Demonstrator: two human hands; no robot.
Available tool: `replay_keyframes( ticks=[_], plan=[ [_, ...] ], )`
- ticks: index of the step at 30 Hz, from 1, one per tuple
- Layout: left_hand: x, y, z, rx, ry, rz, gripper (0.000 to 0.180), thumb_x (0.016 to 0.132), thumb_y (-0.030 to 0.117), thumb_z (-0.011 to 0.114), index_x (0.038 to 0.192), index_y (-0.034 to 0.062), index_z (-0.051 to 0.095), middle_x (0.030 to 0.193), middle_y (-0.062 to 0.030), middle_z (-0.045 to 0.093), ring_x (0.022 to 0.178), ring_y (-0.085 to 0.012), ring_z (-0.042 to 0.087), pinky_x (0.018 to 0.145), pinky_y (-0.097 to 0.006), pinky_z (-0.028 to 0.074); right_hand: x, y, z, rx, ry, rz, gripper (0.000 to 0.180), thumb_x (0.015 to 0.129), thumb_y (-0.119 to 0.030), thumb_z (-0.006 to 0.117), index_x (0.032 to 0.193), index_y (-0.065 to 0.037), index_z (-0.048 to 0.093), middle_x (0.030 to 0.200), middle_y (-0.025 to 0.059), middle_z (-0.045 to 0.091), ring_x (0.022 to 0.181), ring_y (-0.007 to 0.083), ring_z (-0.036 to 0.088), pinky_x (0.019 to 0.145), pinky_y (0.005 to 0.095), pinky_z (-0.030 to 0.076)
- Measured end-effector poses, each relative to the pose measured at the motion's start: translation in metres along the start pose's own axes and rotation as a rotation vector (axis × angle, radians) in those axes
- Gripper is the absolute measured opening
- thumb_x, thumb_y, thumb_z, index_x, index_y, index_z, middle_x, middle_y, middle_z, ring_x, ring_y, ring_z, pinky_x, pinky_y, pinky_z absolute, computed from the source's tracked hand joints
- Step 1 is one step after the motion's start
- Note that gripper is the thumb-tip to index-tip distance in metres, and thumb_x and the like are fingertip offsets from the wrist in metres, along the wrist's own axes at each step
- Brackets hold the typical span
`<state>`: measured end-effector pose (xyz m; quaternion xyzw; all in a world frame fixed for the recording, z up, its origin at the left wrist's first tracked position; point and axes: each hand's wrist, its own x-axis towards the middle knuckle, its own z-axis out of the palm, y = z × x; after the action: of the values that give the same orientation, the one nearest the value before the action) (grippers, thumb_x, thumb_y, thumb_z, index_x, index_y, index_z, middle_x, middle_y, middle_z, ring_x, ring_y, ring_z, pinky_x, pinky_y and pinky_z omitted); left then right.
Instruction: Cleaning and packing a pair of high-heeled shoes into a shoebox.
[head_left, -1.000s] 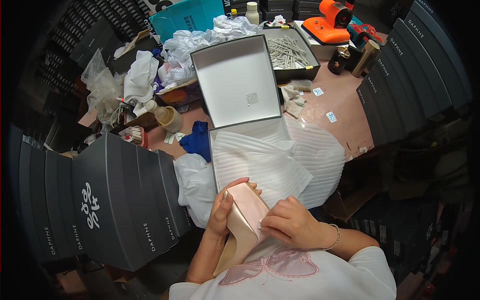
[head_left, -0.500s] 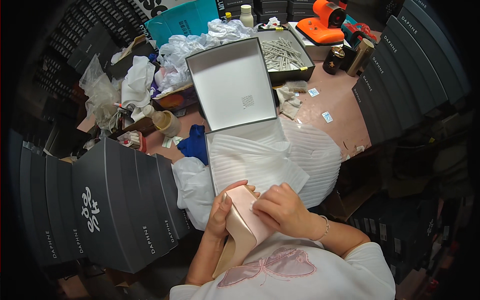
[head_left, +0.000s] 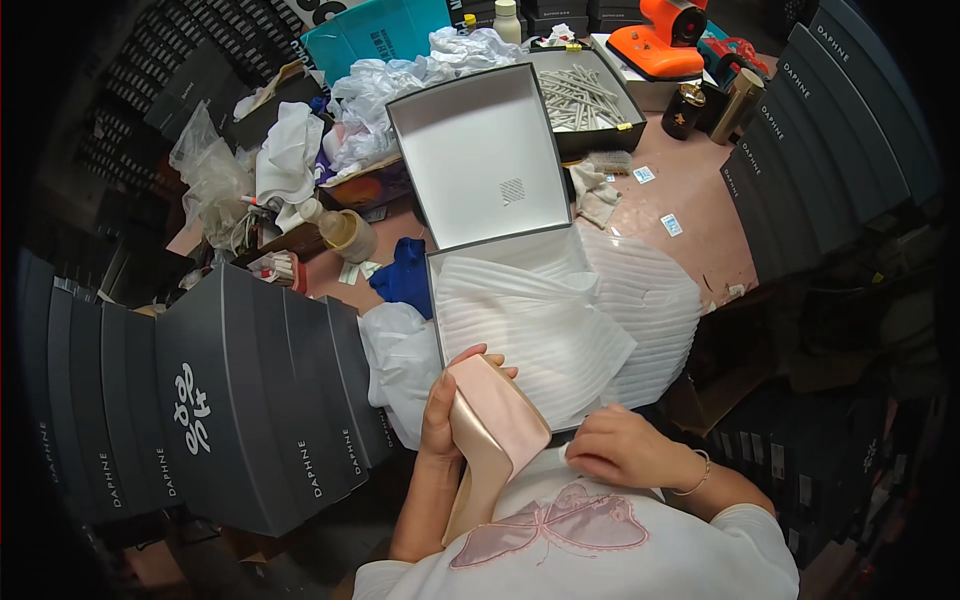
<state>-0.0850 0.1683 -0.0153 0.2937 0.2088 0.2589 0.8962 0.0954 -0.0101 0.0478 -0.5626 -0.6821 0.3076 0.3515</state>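
My left hand (head_left: 440, 415) is wrapped round a champagne-coloured satin high-heeled shoe (head_left: 490, 420), which has a pale pink surface turned up. The shoe is tilted in front of my chest, its narrow end pointing down toward my shirt. My right hand (head_left: 625, 450) hovers just right of the shoe, apart from it. Its fingers are curled together, hiding whatever may be in them. Beyond both hands lies an open shoe box (head_left: 436, 300), its lid (head_left: 480, 160) tipped back. White ribbed wrapping sheet (head_left: 530, 310) lines the box and spills over its right side.
Stacks of dark shoe boxes stand at left (head_left: 235, 400) and right (head_left: 800, 180). Behind the open box is a tray (head_left: 630, 135) of white paper sticks. A blue cloth (head_left: 403, 277), a beige rag (head_left: 597, 195) and an orange device (head_left: 660, 45) lie about the pink table (head_left: 700, 190).
My right hand has come away from the shoe, moving right and down. My left hand keeps its hold on the shoe. The whole view has shifted slightly.
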Motion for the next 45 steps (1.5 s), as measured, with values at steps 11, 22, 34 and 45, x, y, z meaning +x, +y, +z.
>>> replay_keyframes(
  ticks=[11,22,34,45],
  plan=[
    [-0.006,0.003,0.004,0.042,0.041,-0.002,0.070,0.093,0.046,0.055,0.140,-0.0033,0.038,0.127,-0.0197,0.055,0.120,-0.0341,0.056,0.096,-0.047,0.051,0.021,0.004,0.027,-0.187,0.451,-0.152,0.019,0.074,-0.006,0.076,0.091,-0.006,0.066,0.081,0.0032,0.059,0.071,0.0202,0.056,0.064,0.0323,0.040],
    [-0.004,0.005,0.010,0.037,0.033,-0.017,0.070,0.092,0.044,0.058,0.140,-0.0045,0.038,0.127,-0.0204,0.055,0.120,-0.0348,0.056,0.098,-0.046,0.050,0.017,0.001,0.027,-0.200,0.428,-0.135,0.021,0.073,-0.004,0.076,0.091,-0.006,0.065,0.080,0.0036,0.059,0.070,0.0200,0.055,0.064,0.0330,0.040],
    [0.002,0.001,0.007,0.028,0.020,-0.027,0.071,0.092,0.044,0.058,0.139,-0.0046,0.038,0.126,-0.0204,0.055,0.120,-0.0351,0.056,0.096,-0.047,0.051,0.024,0.003,0.025,-0.199,0.425,-0.135,0.021,0.073,-0.004,0.075,0.092,-0.005,0.064,0.082,0.0041,0.059,0.072,0.0199,0.055,0.065,0.0328,0.040],
    [0.003,-0.003,0.010,0.058,0.020,-0.061,0.072,0.091,0.045,0.058,0.139,-0.0041,0.039,0.126,-0.0202,0.056,0.119,-0.0335,0.056,0.096,-0.045,0.051,0.032,0.006,0.020,-0.190,0.393,-0.097,0.017,0.077,-0.007,0.073,0.091,-0.005,0.065,0.083,0.0049,0.060,0.076,0.0210,0.057,0.068,0.0341,0.042]
  ],
)
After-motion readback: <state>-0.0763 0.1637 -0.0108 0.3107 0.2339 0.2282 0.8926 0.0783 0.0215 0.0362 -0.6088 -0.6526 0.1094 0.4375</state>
